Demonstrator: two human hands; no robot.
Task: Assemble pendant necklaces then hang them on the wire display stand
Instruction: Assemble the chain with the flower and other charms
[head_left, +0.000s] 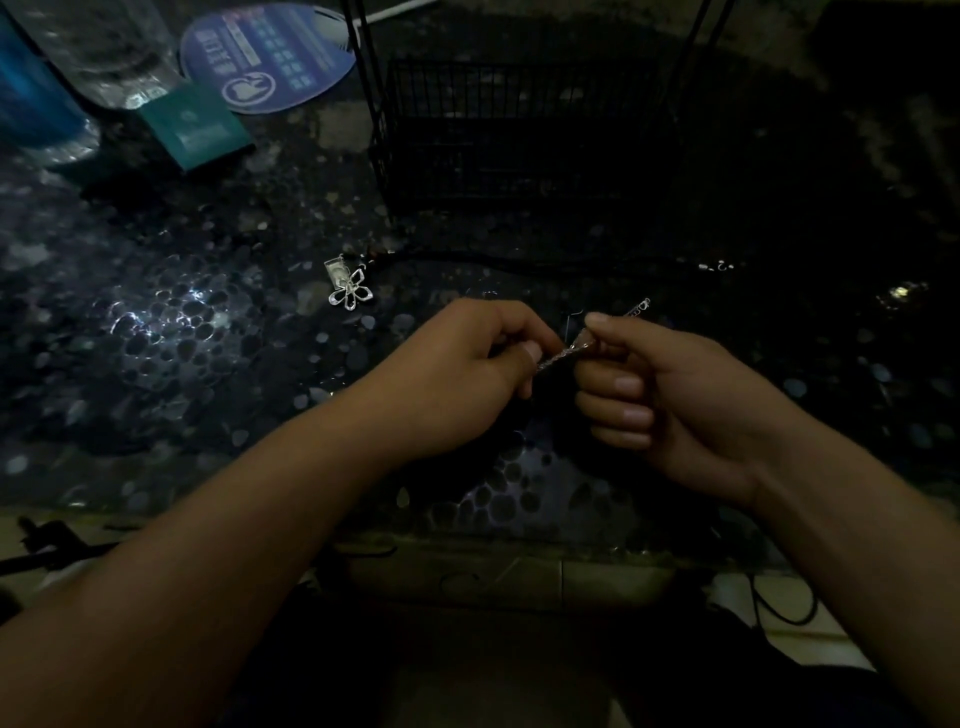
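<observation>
Pendant (563, 357), apparently between both hands' fingers (602, 325)

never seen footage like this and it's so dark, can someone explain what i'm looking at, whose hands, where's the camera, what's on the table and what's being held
There is no machine here. A person wears a camera on the head, looking forward and down at their own two bare hands. The left hand and right hand together pinch a small silvery pendant piece just above a dark pebble-patterned table. On the table lie a silver flower pendant on a dark cord, a black wire stand behind it, and at far left a teal box, a round blue card and plastic bottles. What the held piece is exactly is too dim to tell.
</observation>
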